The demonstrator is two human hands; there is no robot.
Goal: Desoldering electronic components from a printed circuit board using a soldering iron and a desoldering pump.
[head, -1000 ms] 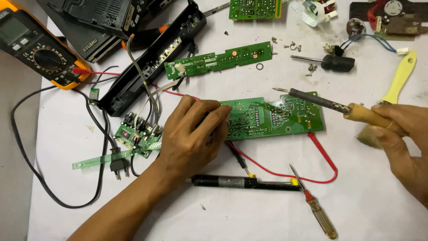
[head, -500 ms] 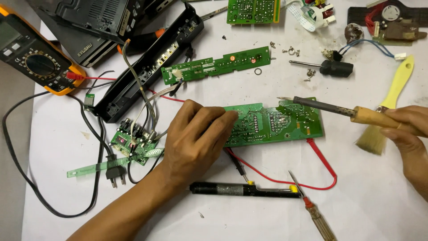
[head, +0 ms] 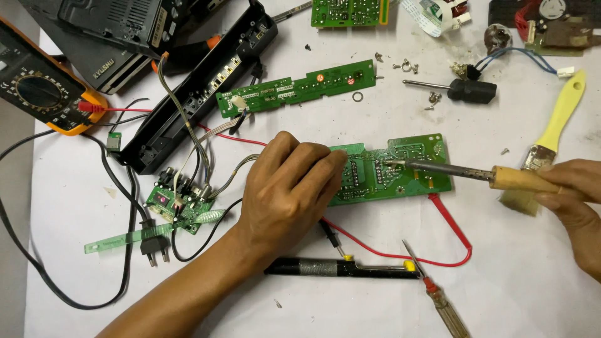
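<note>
From the head camera, your left hand lies palm down on the left end of the green circuit board, fingers together and pressing it flat on the white table. Your right hand comes in from the right edge, fingers clamped around the wooden handle of the soldering iron; its metal tip rests on the board near the middle. A yellow-handled brush lies just behind that hand. Below the board lie a red wire, a black tool with yellow ends and a screwdriver. A yellow meter sits far left.
</note>
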